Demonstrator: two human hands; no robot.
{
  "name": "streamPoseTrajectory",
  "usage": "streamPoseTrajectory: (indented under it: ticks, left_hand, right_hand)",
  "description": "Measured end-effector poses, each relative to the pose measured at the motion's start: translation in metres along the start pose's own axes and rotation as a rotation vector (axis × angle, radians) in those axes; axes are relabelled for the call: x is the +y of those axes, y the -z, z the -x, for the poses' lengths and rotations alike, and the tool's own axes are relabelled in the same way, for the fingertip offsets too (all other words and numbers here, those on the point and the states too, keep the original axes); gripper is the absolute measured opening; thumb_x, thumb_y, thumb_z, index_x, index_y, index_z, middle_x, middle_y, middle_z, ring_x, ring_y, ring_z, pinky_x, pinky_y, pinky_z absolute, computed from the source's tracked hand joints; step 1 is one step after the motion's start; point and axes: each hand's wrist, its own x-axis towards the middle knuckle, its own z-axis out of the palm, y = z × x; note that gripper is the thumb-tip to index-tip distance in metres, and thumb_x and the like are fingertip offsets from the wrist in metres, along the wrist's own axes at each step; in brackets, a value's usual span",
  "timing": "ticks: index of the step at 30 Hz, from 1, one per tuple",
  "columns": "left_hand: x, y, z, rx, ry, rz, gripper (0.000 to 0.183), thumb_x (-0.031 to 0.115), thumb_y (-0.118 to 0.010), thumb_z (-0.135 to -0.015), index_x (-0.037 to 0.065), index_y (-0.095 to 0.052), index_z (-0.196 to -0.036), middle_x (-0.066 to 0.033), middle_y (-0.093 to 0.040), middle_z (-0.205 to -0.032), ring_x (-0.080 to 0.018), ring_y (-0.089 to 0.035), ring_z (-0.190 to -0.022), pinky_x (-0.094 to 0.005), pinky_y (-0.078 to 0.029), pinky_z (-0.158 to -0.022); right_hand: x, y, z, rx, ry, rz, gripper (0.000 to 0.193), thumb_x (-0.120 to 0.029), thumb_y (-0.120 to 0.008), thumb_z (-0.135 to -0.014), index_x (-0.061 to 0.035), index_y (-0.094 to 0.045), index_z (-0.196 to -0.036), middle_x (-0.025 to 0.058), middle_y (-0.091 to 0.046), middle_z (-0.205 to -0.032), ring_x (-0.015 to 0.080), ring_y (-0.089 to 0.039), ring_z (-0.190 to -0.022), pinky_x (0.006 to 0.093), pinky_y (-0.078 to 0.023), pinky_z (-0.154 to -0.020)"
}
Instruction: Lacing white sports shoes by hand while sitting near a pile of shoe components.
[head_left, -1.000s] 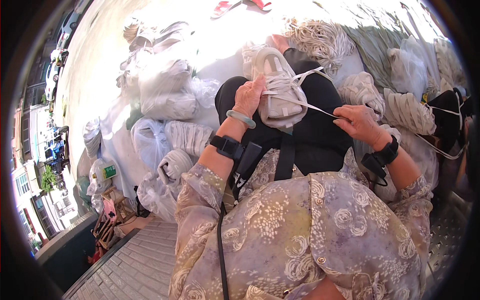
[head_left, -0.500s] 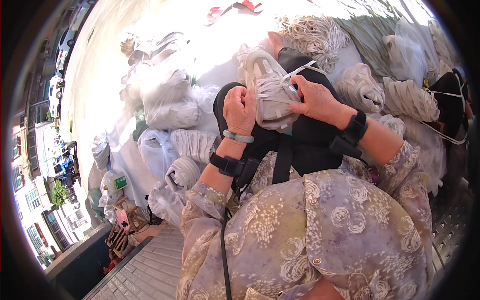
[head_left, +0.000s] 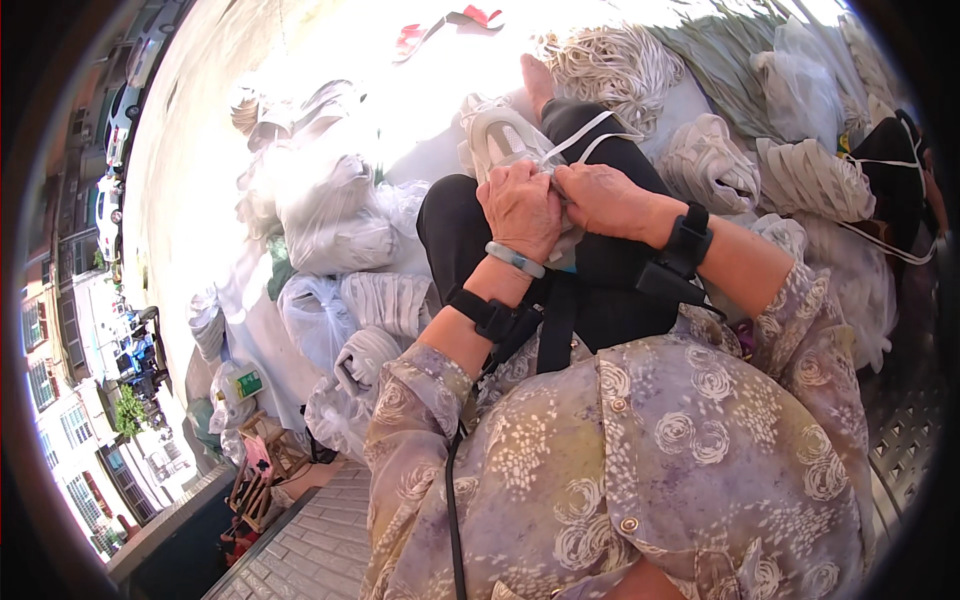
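A pale grey-white shoe upper (head_left: 494,138) rests across my lap, between my black-trousered legs. Over its lacing area my left hand (head_left: 520,208) is closed, with the fingertips bent down onto the upper. Right beside it, nearly touching, my right hand (head_left: 608,203) is closed in a pinch at the lacing. From the fingers a flat white shoelace (head_left: 577,135) loops up and out over my right leg. Both hands cover most of the eyelets and the near part of the upper, so the exact pinch points are hidden.
A heap of white laces (head_left: 612,75) lies beyond my right leg. Nested stacks of uppers (head_left: 705,165) sit at the right. Clear plastic bags of uppers (head_left: 340,230) crowd the left. A small wooden chair (head_left: 262,468) stands at the lower left, a red-ended strap (head_left: 445,30) far ahead.
My left hand has moved right, from the upper's left edge onto its lacing. My right hand has shifted slightly left, and the hands now meet. The lace loop stands wider.
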Motion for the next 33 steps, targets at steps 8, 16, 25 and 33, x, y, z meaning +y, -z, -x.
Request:
streamPoseTrajectory:
  ticks: [8,16,25,33]
  left_hand:
    - [0.002,0.001,-0.001,-0.068,0.077,0.014,0.011,0.02,-0.062,-0.066,0.011,-0.065,-0.072,0.0003,-0.059,-0.089,-0.0215,-0.053,-0.09,-0.0363,-0.037,-0.073]
    - [0.007,-0.004,-0.001,-0.07,0.092,-0.016,0.009,0.02,-0.061,-0.066,0.01,-0.061,-0.066,-0.0008,-0.058,-0.087,-0.0232,-0.052,-0.09,-0.0372,-0.036,-0.072]
    - [0.006,0.01,-0.01,-0.14,0.117,-0.021,0.008,0.01,-0.054,-0.069,0.005,-0.059,-0.072,-0.0065,-0.056,-0.095,-0.0274,-0.051,-0.092,-0.0405,-0.037,-0.073]
    - [-0.081,0.105,0.068,-0.415,0.234,-0.228,0.008,0.008,-0.054,-0.071,0.003,-0.058,-0.077,-0.0101,-0.053,-0.109,-0.0303,-0.049,-0.101,-0.0437,-0.037,-0.082]
  right_hand:
    - [0.002,-0.013,0.005,0.077,-0.04,-0.045,0.019,-0.004,-0.051,-0.069,-0.0001,-0.049,-0.087,0.0186,-0.055,-0.084,0.0368,-0.055,-0.083,0.0444,-0.044,-0.075]
    - [0.021,-0.021,0.004,0.2,0.005,-0.25,0.014,-0.008,-0.05,-0.072,-0.0021,-0.055,-0.083,0.0191,-0.058,-0.077,0.0366,-0.056,-0.081,0.044,-0.043,-0.071]
    - [0.008,-0.014,0.013,0.274,-0.019,-0.283,0.033,-0.01,-0.054,-0.067,0.0002,-0.051,-0.098,0.0177,-0.058,-0.075,0.0356,-0.057,-0.08,0.0433,-0.044,-0.07]
    - [0.029,-0.006,0.034,0.15,-0.203,-0.615,0.042,-0.015,-0.057,-0.078,0.0032,-0.044,-0.114,0.0113,-0.058,-0.075,0.0199,-0.058,-0.062,0.0302,-0.047,-0.056]
